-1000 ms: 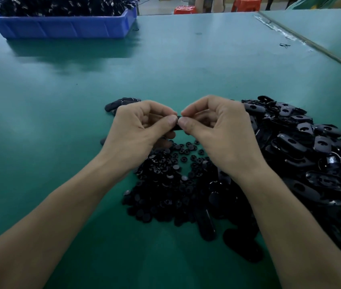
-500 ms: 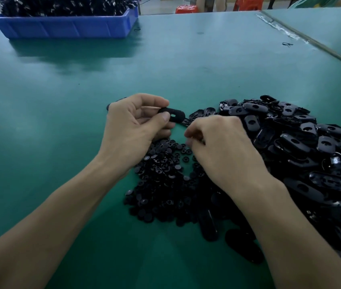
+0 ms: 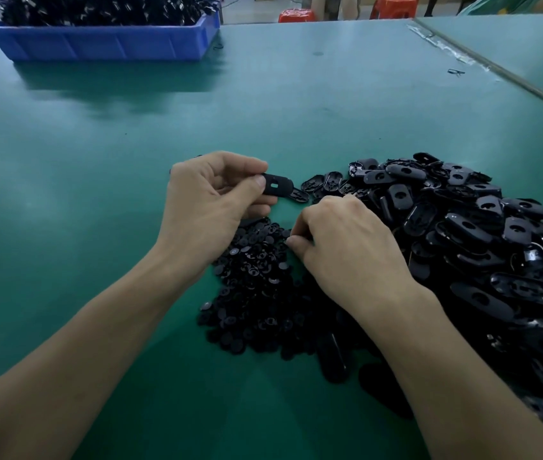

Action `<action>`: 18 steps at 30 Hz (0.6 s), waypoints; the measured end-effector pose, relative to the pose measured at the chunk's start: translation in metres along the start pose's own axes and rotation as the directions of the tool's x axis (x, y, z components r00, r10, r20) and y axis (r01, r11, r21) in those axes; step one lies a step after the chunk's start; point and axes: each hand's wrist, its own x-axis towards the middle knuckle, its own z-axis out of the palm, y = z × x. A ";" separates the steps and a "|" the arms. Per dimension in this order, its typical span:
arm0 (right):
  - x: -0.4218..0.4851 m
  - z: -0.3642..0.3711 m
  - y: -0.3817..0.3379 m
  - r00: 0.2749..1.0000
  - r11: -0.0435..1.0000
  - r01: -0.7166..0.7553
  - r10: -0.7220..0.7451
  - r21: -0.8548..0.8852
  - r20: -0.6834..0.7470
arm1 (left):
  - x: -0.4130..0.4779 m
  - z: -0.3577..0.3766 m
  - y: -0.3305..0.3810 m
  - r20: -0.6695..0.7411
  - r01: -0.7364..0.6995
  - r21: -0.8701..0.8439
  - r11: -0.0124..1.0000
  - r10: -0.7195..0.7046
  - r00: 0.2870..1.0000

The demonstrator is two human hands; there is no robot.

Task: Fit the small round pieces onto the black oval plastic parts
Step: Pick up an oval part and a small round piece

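Head view. In the middle of the frame the left hand (image 3: 210,207) holds one black oval plastic part (image 3: 278,187) up off the green table top (image 3: 296,111). Its thumb (image 3: 257,186) and forefinger are clamped together on the near end of the part, and the other fingers are curled underneath. The part's small rectangular hole shows open, so by my reading no round piece sits in it yet.

Just below and to the right, the right hand (image 3: 343,247) is lowered, knuckles up, onto the heap of small round black plastic pieces (image 3: 257,280) at centre frame. Its fingertips (image 3: 291,242) are bent down and close together at the edge of the heap. Whether they already pinch a piece is hidden, so I cannot tell.

The task looks far from done. A large pile of loose black oval parts (image 3: 479,244) fills the right side of the frame, many with their holes plainly open, and the heap of round pieces is thick. A blue plastic crate (image 3: 104,44) at upper left is full of dark parts; whether those are finished ones is too small to tell. The step in hand seems to be fetching a round piece for the held oval.
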 end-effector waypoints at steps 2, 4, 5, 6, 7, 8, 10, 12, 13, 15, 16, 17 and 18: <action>0.000 0.000 0.000 1.000 1.000 -0.001 0.001 0.000 0.009 | -0.001 0.000 0.000 0.007 0.000 -0.008 1.000 0.000 1.000; 0.000 -0.001 -0.001 1.000 1.000 -0.002 0.002 0.011 0.024 | -0.001 0.000 0.000 0.009 0.001 -0.014 1.000 -0.001 1.000; -0.001 -0.002 -0.001 0.999 1.000 0.000 -0.001 0.011 0.033 | -0.001 -0.001 0.000 0.009 0.002 -0.014 1.000 -0.002 1.000; -0.001 -0.002 -0.001 0.999 1.000 0.004 -0.005 0.008 0.041 | -0.001 -0.001 0.000 0.010 0.003 -0.011 1.000 -0.003 1.000; -0.001 -0.003 -0.002 0.999 1.000 0.007 -0.007 0.007 0.047 | -0.001 -0.001 0.000 0.011 0.003 -0.003 1.000 -0.003 1.000; -0.001 -0.004 -0.002 0.999 1.000 0.005 -0.005 0.014 0.051 | -0.001 -0.002 0.000 0.012 0.002 0.008 1.000 -0.002 1.000; -0.001 -0.005 -0.003 0.998 0.999 -0.015 0.013 0.033 0.060 | 0.000 -0.002 0.000 0.013 -0.002 0.035 0.999 0.002 1.000; -0.001 -0.005 -0.003 0.997 0.999 -0.025 0.022 0.036 0.067 | 0.000 -0.001 -0.001 0.013 -0.009 0.059 0.998 0.008 1.000; -0.002 -0.005 -0.003 0.997 0.999 -0.023 0.020 0.039 0.070 | 0.000 -0.001 -0.001 0.014 -0.014 0.069 0.998 0.013 1.000; -0.002 -0.005 -0.003 0.997 0.998 -0.020 0.016 0.053 0.075 | -0.001 0.000 -0.001 0.013 -0.025 0.080 0.996 0.024 1.000; -0.002 -0.006 -0.003 0.997 0.998 -0.019 0.014 0.061 0.080 | -0.001 0.000 -0.001 0.008 -0.027 0.079 0.997 0.027 1.000; -0.002 -0.006 -0.003 0.996 0.998 -0.014 0.009 0.064 0.086 | -0.001 0.000 -0.001 0.004 -0.026 0.076 0.997 0.025 1.000; -0.003 -0.006 -0.003 0.996 0.998 -0.006 0.001 0.063 0.093 | -0.001 0.000 -0.001 0.000 -0.022 0.073 0.997 0.022 1.000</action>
